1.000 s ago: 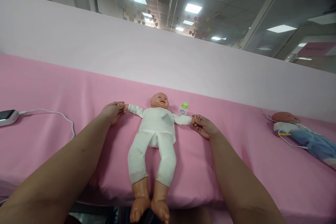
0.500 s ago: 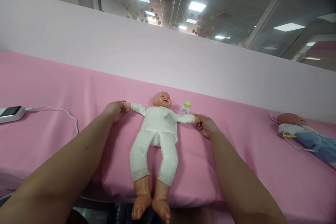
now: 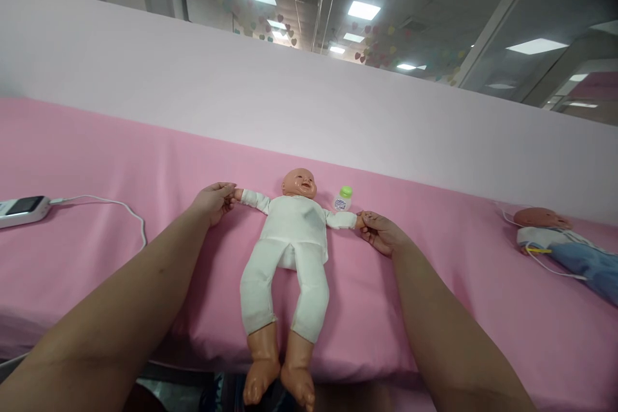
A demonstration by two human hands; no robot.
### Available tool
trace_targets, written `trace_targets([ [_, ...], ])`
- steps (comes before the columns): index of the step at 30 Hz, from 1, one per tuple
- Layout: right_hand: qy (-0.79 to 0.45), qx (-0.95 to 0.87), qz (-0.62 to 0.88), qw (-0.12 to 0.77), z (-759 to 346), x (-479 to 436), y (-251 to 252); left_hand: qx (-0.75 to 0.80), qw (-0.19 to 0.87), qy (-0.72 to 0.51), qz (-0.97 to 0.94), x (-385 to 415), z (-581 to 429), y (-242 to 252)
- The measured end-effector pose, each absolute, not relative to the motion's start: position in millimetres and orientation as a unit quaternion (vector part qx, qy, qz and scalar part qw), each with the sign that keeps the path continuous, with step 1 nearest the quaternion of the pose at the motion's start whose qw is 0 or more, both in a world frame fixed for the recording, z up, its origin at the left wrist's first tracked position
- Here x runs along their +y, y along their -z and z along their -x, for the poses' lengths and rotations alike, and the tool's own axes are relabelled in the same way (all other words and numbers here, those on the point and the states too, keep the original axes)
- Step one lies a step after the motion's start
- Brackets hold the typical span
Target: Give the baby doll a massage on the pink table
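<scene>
A baby doll (image 3: pixel 294 225) with a white cloth body lies on its back on the pink sheet (image 3: pixel 367 309), its arms spread out and its feet hanging past the front edge. My left hand (image 3: pixel 216 202) is closed around the doll's hand on the left side. On the other side, my right hand (image 3: pixel 382 232) pinches the doll's other hand between thumb and fingers. Both of the doll's small hands are partly hidden by my fingers. Beside the doll's head, close to its right-hand arm, lies a small clear bottle (image 3: pixel 342 199) with a green cap.
At the far left is a white handheld device (image 3: pixel 23 211) with a dark screen and a white cable (image 3: pixel 103 198). A second doll (image 3: pixel 564 244) in blue and white, with thin tubing, lies at the right. A white wall (image 3: pixel 290 109) with glass above it runs behind the bed.
Both hands keep hold of the doll's hands. My left fingers have shifted slightly on the doll's hand; the doll lies almost as before, and the view has moved a little.
</scene>
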State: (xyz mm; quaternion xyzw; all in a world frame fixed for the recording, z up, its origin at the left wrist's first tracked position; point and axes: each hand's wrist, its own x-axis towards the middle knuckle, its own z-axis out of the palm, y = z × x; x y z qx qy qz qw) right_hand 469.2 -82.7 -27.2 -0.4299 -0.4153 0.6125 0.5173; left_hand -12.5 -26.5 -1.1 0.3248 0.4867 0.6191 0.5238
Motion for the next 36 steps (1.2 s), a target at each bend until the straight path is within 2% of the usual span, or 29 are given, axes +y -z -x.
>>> trace_targets([
  [13,-0.539,-0.362,0.540,0.535,-453.7,-78.8,19.5,0.512,0.522,-0.613,-0.299,-18.0,13.1,4.7],
  [20,-0.612,-0.347,0.448,0.552,-464.0,-83.2,20.2,0.496,0.525,-0.612,-0.323,-26.5,12.0,0.8],
  [24,-0.609,-0.378,0.425,0.553,-464.0,-85.0,21.2,0.498,0.519,-0.610,-0.333,-28.2,11.8,-0.2],
  [36,-0.533,-0.349,0.540,0.550,-448.4,-77.7,20.3,0.534,0.500,-0.610,-0.305,-20.7,7.9,0.5],
])
